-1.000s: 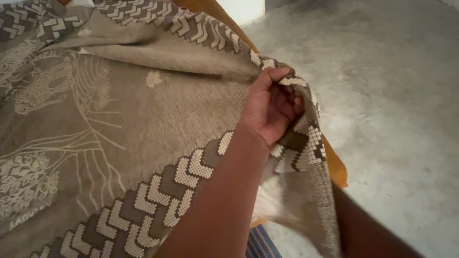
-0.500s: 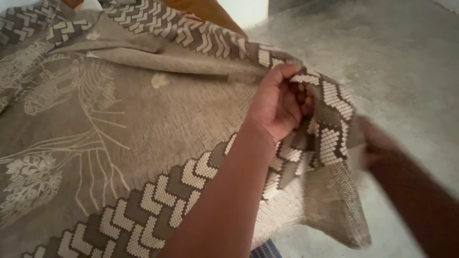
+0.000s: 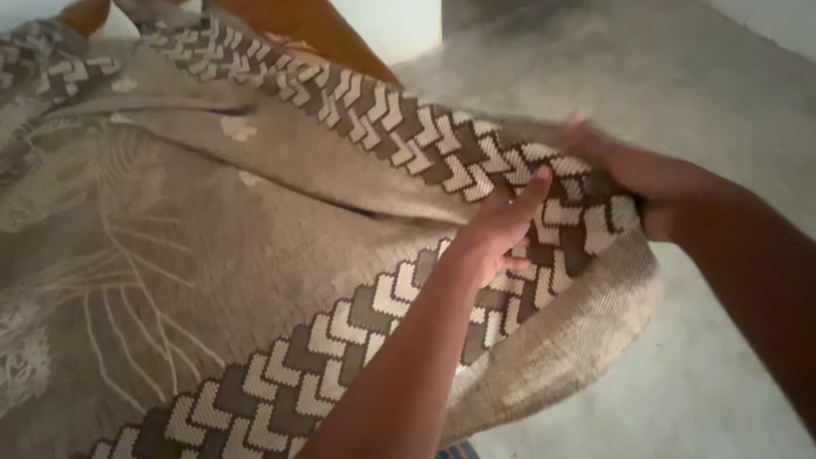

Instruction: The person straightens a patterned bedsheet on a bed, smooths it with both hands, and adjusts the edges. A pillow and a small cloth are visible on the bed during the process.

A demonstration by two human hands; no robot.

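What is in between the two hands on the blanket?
In the head view, only the brown-and-cream chevron border of the grey-brown woven blanket lies between the left hand and the right hand; nothing else sits there.

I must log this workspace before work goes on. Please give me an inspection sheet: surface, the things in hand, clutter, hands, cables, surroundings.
Surface: orange-brown base, mostly covered by the blanket; I cannot tell what it is.
Things in hand: grey-brown woven blanket with a cream chevron border and pale line drawings; its corner is bunched between both hands.
Clutter: a scrap of blue striped cloth at the bottom edge.
Hands: left hand lies flat on the border, fingers extended; right hand grips the corner's edge, blurred.
Cables: nothing seen.
Surroundings: bare grey concrete floor; pale wall at the top.
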